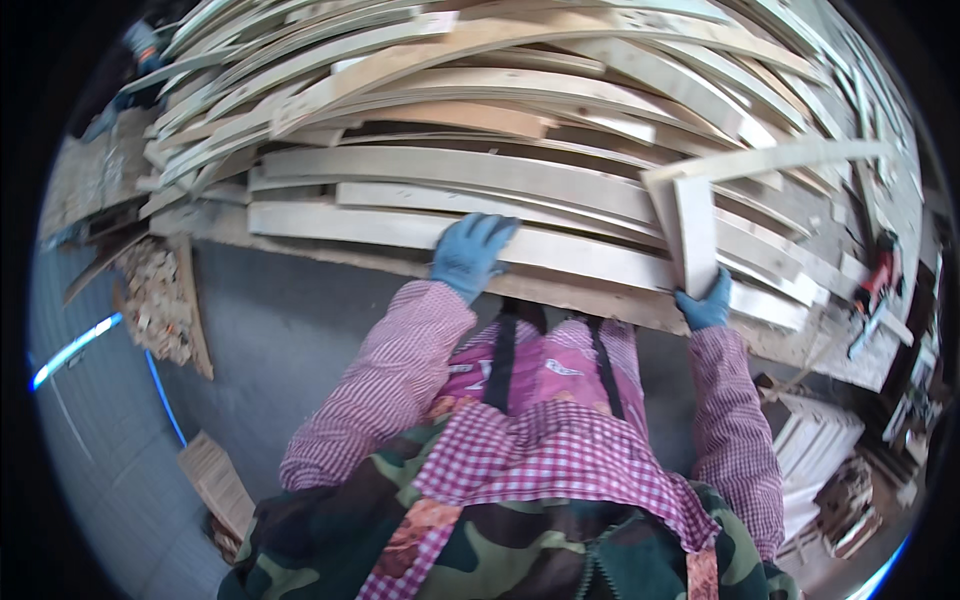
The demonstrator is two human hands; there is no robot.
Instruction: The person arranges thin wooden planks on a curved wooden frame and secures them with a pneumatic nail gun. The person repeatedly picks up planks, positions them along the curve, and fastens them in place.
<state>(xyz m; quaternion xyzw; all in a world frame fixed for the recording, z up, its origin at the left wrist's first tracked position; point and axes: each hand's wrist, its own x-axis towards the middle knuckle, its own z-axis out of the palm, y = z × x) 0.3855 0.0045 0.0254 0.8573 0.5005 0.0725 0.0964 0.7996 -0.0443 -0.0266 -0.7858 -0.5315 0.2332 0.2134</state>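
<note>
Left hand (472, 255), blue-gloved, lies across the front strip (590, 257), a long pale board along the near edge of the bench (560, 288); fingers curl over its far side, thumb at its near side, so they appear clamped on it. Right hand (708, 302), also gloved, closes thumb and fingers about the near end of a short board (696, 230), which lies crosswise over the strips; cannot tell whether it presses the front strip too. An angled wooden piece (770, 162) lies just beside the short board, its long arm reaching right. Beyond is a heap of wooden strips (480, 85); a red tool (882, 268) rests at the bench's right end. Step in hand, judged: taking hold of and steadying boards at the edge. Next move, judged: calls for a firm left hold on the front strip and keeping the short board from snagging its neighbours.
</note>
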